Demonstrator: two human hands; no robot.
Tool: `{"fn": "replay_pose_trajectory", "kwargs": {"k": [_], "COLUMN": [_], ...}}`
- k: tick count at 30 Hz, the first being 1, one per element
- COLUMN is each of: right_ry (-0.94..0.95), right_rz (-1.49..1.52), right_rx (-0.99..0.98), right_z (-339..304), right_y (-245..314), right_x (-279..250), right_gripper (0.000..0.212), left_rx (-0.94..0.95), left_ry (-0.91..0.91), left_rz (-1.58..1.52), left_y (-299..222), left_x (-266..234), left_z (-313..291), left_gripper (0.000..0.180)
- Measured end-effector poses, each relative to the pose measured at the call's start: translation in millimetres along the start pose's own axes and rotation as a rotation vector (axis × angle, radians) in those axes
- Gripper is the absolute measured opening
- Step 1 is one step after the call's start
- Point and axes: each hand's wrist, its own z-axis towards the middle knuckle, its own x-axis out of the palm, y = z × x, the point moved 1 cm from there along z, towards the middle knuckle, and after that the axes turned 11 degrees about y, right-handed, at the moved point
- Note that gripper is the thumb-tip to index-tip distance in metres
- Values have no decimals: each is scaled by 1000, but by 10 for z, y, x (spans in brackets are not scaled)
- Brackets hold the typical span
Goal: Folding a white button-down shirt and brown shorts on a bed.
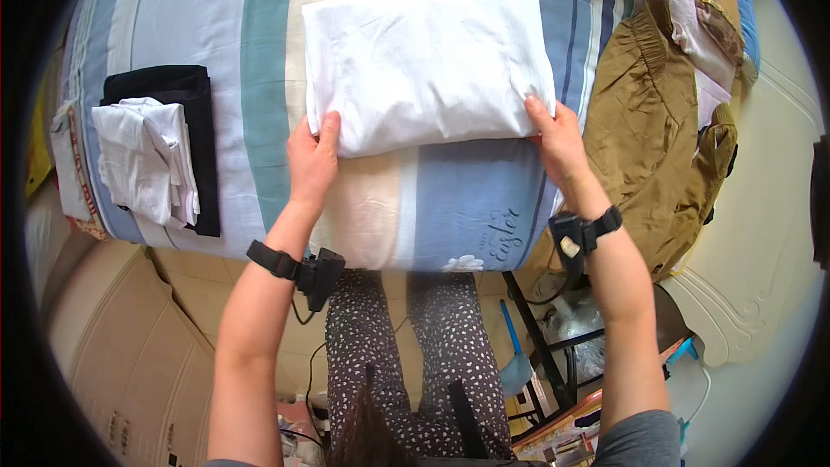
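A white garment (425, 65), folded into a wide rectangle, lies on the striped bedspread (363, 199) in front of me. What kind of garment it is, I cannot make out. At its near left corner, my left hand (312, 160) grips the edge, thumb on top and fingers tucked beneath. The near right corner is pinched in the same way by my right hand (560, 145). Shallow creases run across the cloth, mostly along its near side. The fingers under the fabric are largely hidden.
At the left, folded white clothes (143, 160) rest on a folded black garment (203, 121). Brown pants (644, 121) with an elastic waist lie spread at the right. A pale cabinet (130, 355) stands lower left; a black metal frame (540, 337) is below the bed's edge.
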Motion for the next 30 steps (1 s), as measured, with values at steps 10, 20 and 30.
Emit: {"fn": "replay_pose_trajectory", "kwargs": {"k": [10,20,30], "right_ry": [-18,-346,239], "right_rz": [-17,-661,77], "right_rx": [35,-205,73], "right_z": [-285,-6,-910], "right_y": [-190,-530,83], "right_x": [-7,36,1301], "right_gripper": [20,57,48], "left_rx": [50,-343,6], "left_ry": [-134,142,41], "left_rz": [153,155,121], "left_y": [143,91,-301], "left_x": [-93,-119,-1563], "left_z": [-286,-110,-1153], "left_gripper": [41,28,27]}}
